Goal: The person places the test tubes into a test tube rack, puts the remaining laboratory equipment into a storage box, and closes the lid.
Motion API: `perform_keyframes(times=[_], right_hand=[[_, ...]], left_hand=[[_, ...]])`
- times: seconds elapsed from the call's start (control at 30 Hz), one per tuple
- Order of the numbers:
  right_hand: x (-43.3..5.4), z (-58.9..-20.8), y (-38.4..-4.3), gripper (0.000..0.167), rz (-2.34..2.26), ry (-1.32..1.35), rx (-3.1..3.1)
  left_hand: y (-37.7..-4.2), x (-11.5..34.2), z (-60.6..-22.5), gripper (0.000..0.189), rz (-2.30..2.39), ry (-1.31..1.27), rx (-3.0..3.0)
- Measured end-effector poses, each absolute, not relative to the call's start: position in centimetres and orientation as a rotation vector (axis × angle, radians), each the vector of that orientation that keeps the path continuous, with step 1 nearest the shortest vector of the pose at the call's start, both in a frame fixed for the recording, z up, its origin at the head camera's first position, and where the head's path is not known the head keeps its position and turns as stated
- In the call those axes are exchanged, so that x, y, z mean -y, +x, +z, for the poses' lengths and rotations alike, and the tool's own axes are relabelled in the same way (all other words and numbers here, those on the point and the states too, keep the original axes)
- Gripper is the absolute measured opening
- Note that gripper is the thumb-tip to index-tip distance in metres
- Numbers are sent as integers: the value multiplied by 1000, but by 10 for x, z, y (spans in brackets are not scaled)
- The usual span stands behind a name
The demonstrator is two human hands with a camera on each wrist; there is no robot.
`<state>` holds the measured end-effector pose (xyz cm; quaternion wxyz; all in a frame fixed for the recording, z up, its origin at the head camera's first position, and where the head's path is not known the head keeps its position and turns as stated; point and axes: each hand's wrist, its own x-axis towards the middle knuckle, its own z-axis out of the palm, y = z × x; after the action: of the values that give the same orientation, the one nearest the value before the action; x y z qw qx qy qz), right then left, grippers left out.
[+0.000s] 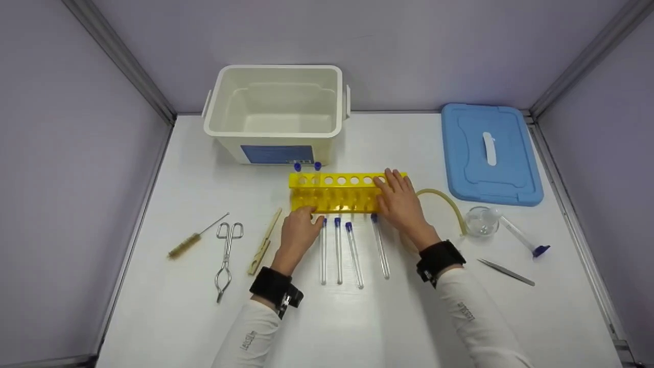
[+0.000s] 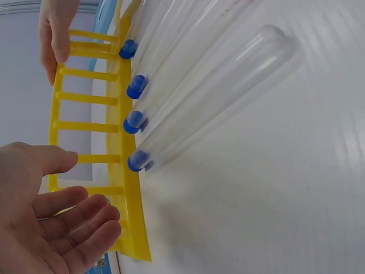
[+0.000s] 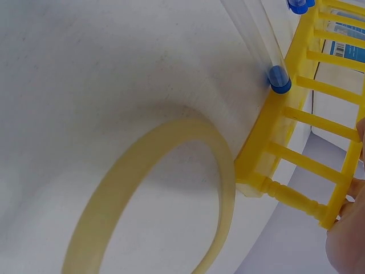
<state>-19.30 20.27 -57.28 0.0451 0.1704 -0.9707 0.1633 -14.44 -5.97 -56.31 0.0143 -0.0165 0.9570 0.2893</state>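
Observation:
A yellow test tube rack (image 1: 334, 199) stands on the white table, with two blue-capped test tubes (image 1: 318, 166) upright at its left end. My right hand (image 1: 401, 204) grips the top bar at the rack's right end, thumb in front and fingers over it. At the rack's front left, my left hand (image 1: 299, 230) hovers with loosely bent fingers (image 2: 85, 245) and nothing held; in the left wrist view it overlaps the rack. Several capped test tubes (image 1: 339, 255) lie in front of the rack, blue caps toward it.
Behind stands a white bin (image 1: 273, 130); its blue lid (image 1: 493, 174) lies back right. On the right are rubber tubing (image 1: 449, 199), a glass dish (image 1: 482, 222), a measuring cylinder (image 1: 518, 232) and tweezers (image 1: 506, 272). A brush (image 1: 186, 245), metal tongs (image 1: 225, 260) and a wooden clamp (image 1: 263, 245) lie left.

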Motion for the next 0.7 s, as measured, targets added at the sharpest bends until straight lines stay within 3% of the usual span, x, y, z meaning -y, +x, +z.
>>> perform_keyframes(times=[0.7], right_hand=[[-203,-573,-192,47,499,521,2971]], left_hand=[[-142,48,-591,34,804,-12,-2925]])
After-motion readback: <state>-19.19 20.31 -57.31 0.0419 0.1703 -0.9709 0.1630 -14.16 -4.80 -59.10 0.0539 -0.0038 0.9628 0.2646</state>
